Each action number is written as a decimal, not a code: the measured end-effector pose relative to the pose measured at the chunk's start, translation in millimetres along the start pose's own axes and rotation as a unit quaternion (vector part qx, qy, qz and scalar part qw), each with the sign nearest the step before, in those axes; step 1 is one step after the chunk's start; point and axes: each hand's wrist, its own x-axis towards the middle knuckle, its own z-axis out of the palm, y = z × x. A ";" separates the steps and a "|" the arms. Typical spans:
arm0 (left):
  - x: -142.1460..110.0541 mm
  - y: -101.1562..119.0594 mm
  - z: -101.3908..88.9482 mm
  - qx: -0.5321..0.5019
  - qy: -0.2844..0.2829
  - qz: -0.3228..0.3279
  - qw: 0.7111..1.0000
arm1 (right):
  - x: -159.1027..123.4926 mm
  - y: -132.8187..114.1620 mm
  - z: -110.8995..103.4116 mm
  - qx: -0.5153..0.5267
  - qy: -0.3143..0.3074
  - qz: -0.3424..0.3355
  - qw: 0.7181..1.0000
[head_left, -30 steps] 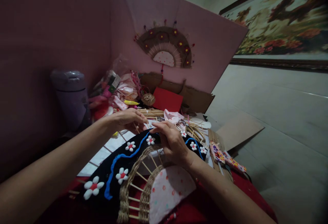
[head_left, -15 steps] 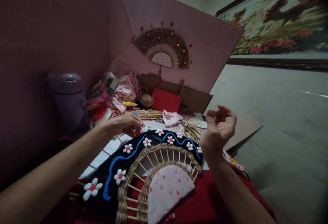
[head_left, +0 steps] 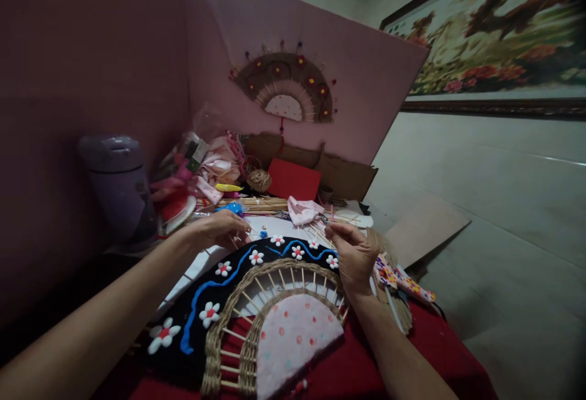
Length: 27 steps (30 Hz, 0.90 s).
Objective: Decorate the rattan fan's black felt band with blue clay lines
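Observation:
A decorated fan (head_left: 300,333) leans toward me, with a black band (head_left: 183,305), white clay flowers, a wavy blue line, woven cord rows, thin wooden sticks and a pink dotted half-round centre. At its far upper edge, my left hand (head_left: 224,229) has its fingers closed around the edge, where stick ends poke out. My right hand (head_left: 354,256) is raised over the fan's right side, thumb and fingertips pinched together. Whatever lies in that pinch is too small to make out. Just beyond the left fingers are small blue bits (head_left: 263,233) on the white surface.
Behind lie a blue bag (head_left: 234,207), bundled sticks (head_left: 265,206), pink cloth (head_left: 303,210), a twine ball (head_left: 259,180) and a red card (head_left: 294,179). A purple canister (head_left: 119,192) stands left. Another fan (head_left: 284,85) hangs on the pink board. Flowered fabric (head_left: 403,278) lies right.
My right hand has come down and left toward the fan's upper right edge, its fingers now in a pinch. My left hand stays at the far edge. The view has shifted slightly.

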 end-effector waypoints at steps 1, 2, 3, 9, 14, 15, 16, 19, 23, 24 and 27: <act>1.5 -0.8 0.6 0.003 0.005 0.001 1.000 | -0.9 2.3 -1.8 -0.008 -0.005 -0.010 1.000; 3.2 -1.6 1.1 0.007 0.009 0.002 1.000 | -1.8 4.1 -3.6 -0.012 -0.009 -0.020 1.000; 5.0 -2.3 1.5 0.011 0.014 0.004 1.000 | -2.6 5.4 -5.1 -0.013 -0.010 -0.026 1.000; 15.9 -7.1 3.1 0.068 0.039 0.025 0.997 | -4.6 5.8 -8.5 0.014 -0.010 0.002 1.000; 21.0 -6.9 10.3 0.188 0.086 0.047 0.977 | -0.2 9.7 -11.4 -0.030 -0.004 -0.071 0.997; 20.8 -5.1 12.4 0.219 0.105 0.059 0.968 | 0.9 11.1 -12.0 -0.039 -0.003 -0.092 0.995; 19.9 -2.5 14.5 0.251 0.125 0.075 0.957 | 1.9 12.4 -12.6 -0.046 -0.002 -0.109 0.993; 12.5 10.0 19.3 0.330 0.182 0.131 0.917 | 3.9 15.3 -13.5 -0.045 -0.015 -0.127 0.991; -8.6 29.3 23.6 0.378 0.237 0.189 0.875 | 6.7 14.6 -15.1 -0.017 -0.012 -0.098 0.995; -15.1 32.4 25.3 0.377 0.261 0.206 0.864 | 8.4 13.6 -16.3 -0.005 -0.003 -0.088 0.996; -34.5 35.6 33.3 0.316 0.379 0.276 0.825 | 17.5 10.5 -22.1 0.030 0.058 -0.066 0.996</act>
